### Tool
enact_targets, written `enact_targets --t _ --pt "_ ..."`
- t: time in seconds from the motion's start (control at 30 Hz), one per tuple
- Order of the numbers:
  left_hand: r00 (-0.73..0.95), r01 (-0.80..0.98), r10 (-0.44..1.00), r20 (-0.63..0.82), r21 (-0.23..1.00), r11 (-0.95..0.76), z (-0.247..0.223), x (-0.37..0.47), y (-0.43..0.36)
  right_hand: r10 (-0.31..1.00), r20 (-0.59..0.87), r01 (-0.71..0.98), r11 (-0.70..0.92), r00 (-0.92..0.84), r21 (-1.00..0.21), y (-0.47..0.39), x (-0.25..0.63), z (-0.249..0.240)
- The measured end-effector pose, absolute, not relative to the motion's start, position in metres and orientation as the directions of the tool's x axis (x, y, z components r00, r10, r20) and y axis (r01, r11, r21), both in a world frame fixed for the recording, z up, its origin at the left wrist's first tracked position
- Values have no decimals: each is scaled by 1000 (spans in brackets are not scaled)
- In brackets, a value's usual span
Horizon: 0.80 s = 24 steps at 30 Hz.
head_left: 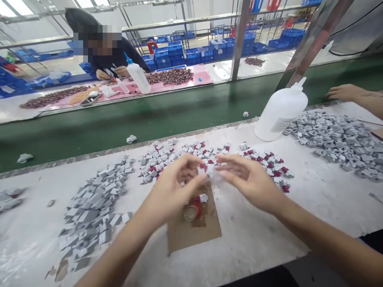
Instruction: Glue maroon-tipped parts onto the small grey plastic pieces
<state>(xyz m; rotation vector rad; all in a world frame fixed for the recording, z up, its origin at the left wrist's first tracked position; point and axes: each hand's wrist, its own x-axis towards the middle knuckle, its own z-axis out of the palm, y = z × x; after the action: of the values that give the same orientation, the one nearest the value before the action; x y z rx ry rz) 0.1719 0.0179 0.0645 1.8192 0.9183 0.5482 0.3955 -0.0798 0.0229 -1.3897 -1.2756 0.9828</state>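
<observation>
My left hand [176, 185] pinches a small white-and-dark-red plastic piece [202, 169] between thumb and fingers. Just to its right, my right hand [251, 179] has its fingers stretched out and the thumb apart, with nothing plain in them; its fingertips are somewhat blurred. Below the hands lies a brown cardboard sheet [194, 237] with a wet stain. On it sit a round red-rimmed cap [192, 212] and another small white-and-red piece [203, 198]. Behind my hands spreads a pile of grey-and-red pieces [161, 159].
Plain grey pieces [95, 199] are heaped at left, with another grey heap [344, 139] at right. A large white squeeze bottle [279, 113] stands at the back edge. Beyond runs a green belt [179, 115]. A co-worker's hand [344, 92] is at right; another person [110, 59] sits opposite.
</observation>
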Motion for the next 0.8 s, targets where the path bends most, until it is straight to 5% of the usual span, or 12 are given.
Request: enact_targets --t 0.13,0.37,0.57,0.8 --pt "438 592 899 4 752 -291 73 210 93 914 104 685 -214 392 -696 -4 437 46" --pt "292 760 956 -22 612 -218 41 305 178 735 59 645 -551 676 -530 109 481 27" --pt "252 813 967 -33 550 -193 16 320 189 785 23 603 -457 619 -654 118 484 10" --pt "359 657 932 51 696 -291 39 273 148 926 111 331 -15 360 -944 51 443 22"
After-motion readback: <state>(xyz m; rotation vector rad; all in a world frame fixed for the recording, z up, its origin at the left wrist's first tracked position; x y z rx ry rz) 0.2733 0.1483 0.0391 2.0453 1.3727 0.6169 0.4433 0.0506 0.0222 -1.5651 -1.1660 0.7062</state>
